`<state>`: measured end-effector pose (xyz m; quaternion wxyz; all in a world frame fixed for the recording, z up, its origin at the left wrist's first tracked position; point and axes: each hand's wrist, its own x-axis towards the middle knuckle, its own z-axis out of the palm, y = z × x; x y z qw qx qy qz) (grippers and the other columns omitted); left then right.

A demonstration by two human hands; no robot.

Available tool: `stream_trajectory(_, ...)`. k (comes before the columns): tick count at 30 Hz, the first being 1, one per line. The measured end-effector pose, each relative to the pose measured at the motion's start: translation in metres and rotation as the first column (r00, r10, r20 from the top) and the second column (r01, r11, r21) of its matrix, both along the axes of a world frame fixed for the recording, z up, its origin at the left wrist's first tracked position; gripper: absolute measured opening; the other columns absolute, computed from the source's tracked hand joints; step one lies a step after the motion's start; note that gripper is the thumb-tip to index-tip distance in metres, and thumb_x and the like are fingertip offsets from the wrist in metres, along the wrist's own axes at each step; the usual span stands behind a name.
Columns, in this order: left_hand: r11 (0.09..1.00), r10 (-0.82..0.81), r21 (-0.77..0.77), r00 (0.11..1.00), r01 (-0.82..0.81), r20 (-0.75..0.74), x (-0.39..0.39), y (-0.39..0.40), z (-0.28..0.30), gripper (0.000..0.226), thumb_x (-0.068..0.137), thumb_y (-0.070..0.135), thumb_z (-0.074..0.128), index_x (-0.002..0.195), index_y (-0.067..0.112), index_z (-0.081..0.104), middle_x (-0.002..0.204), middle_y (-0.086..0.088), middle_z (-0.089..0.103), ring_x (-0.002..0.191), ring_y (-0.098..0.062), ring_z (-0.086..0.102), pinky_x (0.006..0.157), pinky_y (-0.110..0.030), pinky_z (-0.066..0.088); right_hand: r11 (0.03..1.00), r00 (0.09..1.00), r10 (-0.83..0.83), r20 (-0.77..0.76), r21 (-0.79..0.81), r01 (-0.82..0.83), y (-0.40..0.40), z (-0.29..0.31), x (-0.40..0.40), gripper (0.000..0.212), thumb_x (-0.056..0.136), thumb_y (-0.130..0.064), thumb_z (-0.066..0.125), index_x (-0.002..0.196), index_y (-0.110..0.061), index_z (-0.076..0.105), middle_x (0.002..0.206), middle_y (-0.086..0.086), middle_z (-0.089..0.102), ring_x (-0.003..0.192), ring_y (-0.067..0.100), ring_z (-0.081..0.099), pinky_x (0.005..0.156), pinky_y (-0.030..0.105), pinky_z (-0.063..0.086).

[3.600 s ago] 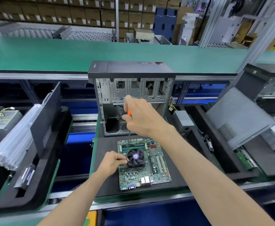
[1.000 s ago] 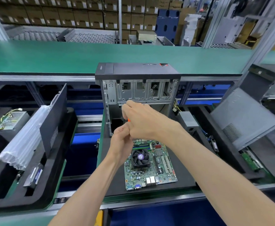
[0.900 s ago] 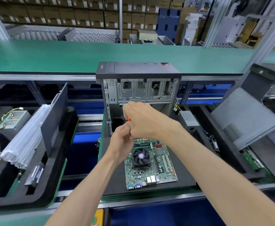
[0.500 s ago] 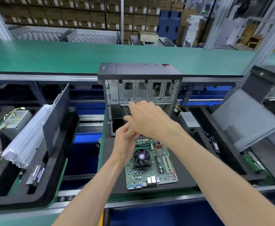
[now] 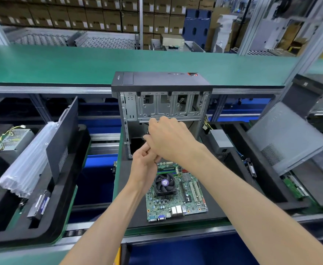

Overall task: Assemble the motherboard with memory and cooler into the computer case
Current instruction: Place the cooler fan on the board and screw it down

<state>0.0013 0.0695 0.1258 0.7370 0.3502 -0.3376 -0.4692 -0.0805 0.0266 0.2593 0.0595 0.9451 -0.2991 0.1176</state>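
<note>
The green motherboard (image 5: 176,204) lies flat on a black foam tray (image 5: 216,199), with a black cooler fan (image 5: 164,183) and memory sticks (image 5: 166,169) fitted on it. Behind it the open computer case (image 5: 162,104) stands upright, its inside facing me. My left hand (image 5: 144,165) is curled above the board's far edge, and a sliver of an orange screwdriver handle (image 5: 155,162) shows at its palm. My right hand (image 5: 169,139) lies over the left hand's fingers with its own fingers bent. What the right fingers hold is hidden.
On the left tray stand a black side panel (image 5: 63,138), a plastic-wrapped bundle (image 5: 28,159) and a power supply (image 5: 13,138). To the right are a small grey power supply (image 5: 221,140) and a tilted grey panel (image 5: 287,136). A green conveyor (image 5: 61,64) runs behind.
Both hands rose from the cooler and met in front of the case. The screwdriver, upright in my right hand before, is now almost hidden between the hands.
</note>
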Motion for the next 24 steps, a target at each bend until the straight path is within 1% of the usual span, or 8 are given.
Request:
stream_trajectory(3, 1.0, -0.012, 0.028, 0.999, 0.012, 0.029, -0.002, -0.001, 0.005, 0.049, 0.098, -0.005, 0.037, 0.07, 0.02, 0.069, 0.066, 0.01, 0.058, 0.061, -0.006, 0.051, 0.066, -0.021, 0.049, 0.997, 0.998, 0.059, 0.009, 0.043, -0.059, -0.004, 0.001, -0.005, 0.023, 0.099, -0.036, 0.049, 0.092, -0.016, 0.038, 0.088, 0.002, 0.044, 0.079, 0.029, 0.048, 0.063, 0.037, 0.033)
stream_trajectory(8, 0.992, -0.054, 0.108, 0.995, 0.063, -0.084, 0.007, -0.002, 0.003, 0.037, 0.094, -0.007, 0.029, 0.077, 0.006, 0.059, 0.068, 0.003, 0.05, 0.058, -0.009, 0.04, 0.062, -0.026, 0.034, 0.956, 0.982, 0.184, -0.049, 0.239, -0.167, -0.007, 0.006, -0.01, 0.026, 0.078, -0.023, 0.065, 0.093, -0.014, 0.046, 0.093, 0.0, 0.046, 0.084, 0.027, 0.049, 0.068, 0.039, 0.039)
stream_trajectory(11, 0.992, -0.105, 0.05, 0.983, 0.114, -0.149, 0.009, 0.002, 0.002, 0.02, 0.087, 0.003, 0.043, 0.092, 0.002, 0.062, 0.088, -0.009, 0.054, 0.079, -0.019, 0.048, 0.073, -0.032, 0.038, 0.972, 0.994, 0.106, -0.019, 0.213, -0.099, -0.002, 0.004, -0.005, 0.027, 0.078, -0.031, 0.061, 0.083, -0.013, 0.042, 0.078, -0.002, 0.036, 0.076, 0.03, 0.045, 0.059, 0.037, 0.035)
stream_trajectory(14, 0.998, -0.059, 0.025, 0.995, 0.061, -0.079, 0.004, 0.005, -0.002, 0.033, 0.082, 0.002, 0.056, 0.113, -0.006, 0.058, 0.106, -0.018, 0.047, 0.093, -0.028, 0.039, 0.079, -0.037, 0.035, 0.991, 1.0, 0.02, 0.007, 0.134, -0.021, 0.003, -0.001, 0.001, 0.038, 0.082, -0.028, 0.065, 0.068, -0.015, 0.032, 0.07, -0.004, 0.028, 0.067, 0.026, 0.04, 0.053, 0.03, 0.024)
stream_trajectory(16, 0.999, 0.025, 0.034, 0.997, -0.023, -0.067, 0.0, 0.003, -0.003, 0.022, 0.081, -0.008, 0.054, 0.102, -0.007, 0.06, 0.1, -0.018, 0.045, 0.084, -0.029, 0.036, 0.075, -0.037, 0.034, 0.997, 1.0, -0.016, 0.019, 0.078, 0.014, 0.003, -0.003, 0.003, 0.03, 0.086, -0.021, 0.063, 0.072, -0.014, 0.037, 0.068, -0.004, 0.025, 0.071, 0.028, 0.042, 0.059, 0.035, 0.03)
stream_trajectory(18, 0.999, 0.044, 0.026, 0.998, -0.042, -0.052, -0.003, 0.002, -0.001, 0.014, 0.086, -0.009, 0.051, 0.089, -0.003, 0.062, 0.088, -0.015, 0.051, 0.077, -0.024, 0.044, 0.072, -0.033, 0.041, 0.998, 0.999, -0.023, 0.027, 0.055, 0.021, 0.002, -0.002, 0.003, 0.021, 0.093, -0.025, 0.059, 0.082, -0.015, 0.044, 0.067, -0.004, 0.022, 0.073, 0.029, 0.044, 0.062, 0.038, 0.031)
stream_trajectory(21, 0.997, 0.048, 0.055, 0.999, -0.048, -0.005, -0.005, -0.001, 0.001, 0.035, 0.095, -0.004, 0.042, 0.073, 0.007, 0.067, 0.071, -0.001, 0.061, 0.068, -0.012, 0.053, 0.069, -0.026, 0.047, 0.996, 0.999, 0.039, 0.01, 0.081, -0.039, -0.005, -0.002, -0.003, 0.023, 0.097, -0.034, 0.052, 0.089, -0.016, 0.039, 0.072, -0.002, 0.028, 0.073, 0.028, 0.039, 0.063, 0.037, 0.032)
stream_trajectory(24, 0.988, 0.048, 0.148, 0.997, -0.039, -0.058, -0.002, -0.004, 0.004, 0.013, 0.085, 0.004, 0.048, 0.092, -0.001, 0.058, 0.081, -0.01, 0.044, 0.075, -0.027, 0.033, 0.074, -0.04, 0.033, 0.973, 0.986, 0.165, -0.012, 0.165, -0.161, -0.01, 0.0, -0.01, 0.021, 0.084, -0.025, 0.058, 0.088, -0.015, 0.041, 0.086, -0.002, 0.039, 0.075, 0.025, 0.043, 0.063, 0.036, 0.031)
